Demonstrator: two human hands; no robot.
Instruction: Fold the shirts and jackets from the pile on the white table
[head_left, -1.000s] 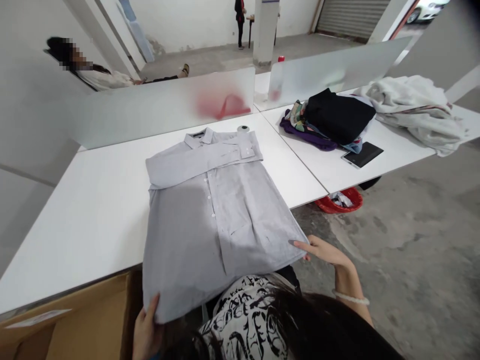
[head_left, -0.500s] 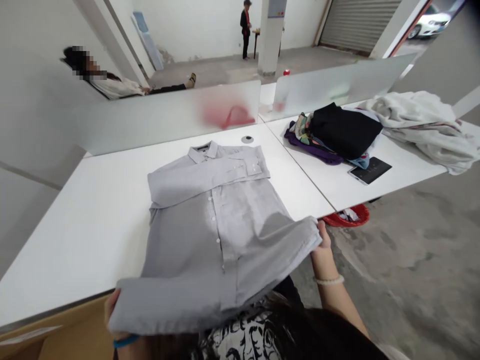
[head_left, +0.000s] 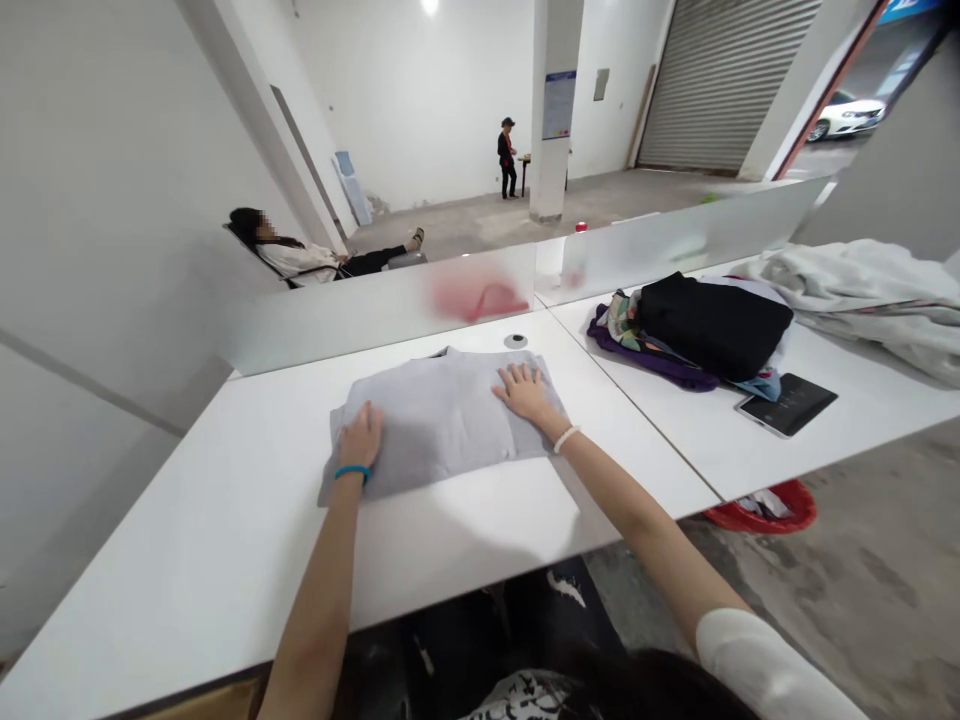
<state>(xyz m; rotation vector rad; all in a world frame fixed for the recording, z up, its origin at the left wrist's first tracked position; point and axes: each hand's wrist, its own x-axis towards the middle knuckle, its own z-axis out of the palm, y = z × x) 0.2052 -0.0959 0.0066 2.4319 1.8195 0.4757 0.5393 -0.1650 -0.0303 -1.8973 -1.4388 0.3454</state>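
A pale grey shirt (head_left: 442,415) lies folded in half on the white table (head_left: 225,520), its collar end toward the frosted divider. My left hand (head_left: 360,437) rests flat on the shirt's left part, fingers stretched out, a blue band on the wrist. My right hand (head_left: 523,392) lies flat on the shirt's right part with fingers spread, a white bracelet on the wrist. Neither hand holds anything.
A frosted divider (head_left: 360,310) runs along the table's far edge. On the adjoining table at the right lie a pile of dark and coloured clothes (head_left: 697,325), a tablet (head_left: 787,404) and a white heap of cloth (head_left: 870,290). A red basket (head_left: 765,508) sits below. Two people are farther back.
Both hands lifted the shirt's lower hem and carried it away from me over the upper half. The hands now press flat on the folded shirt. The camera has tilted up.
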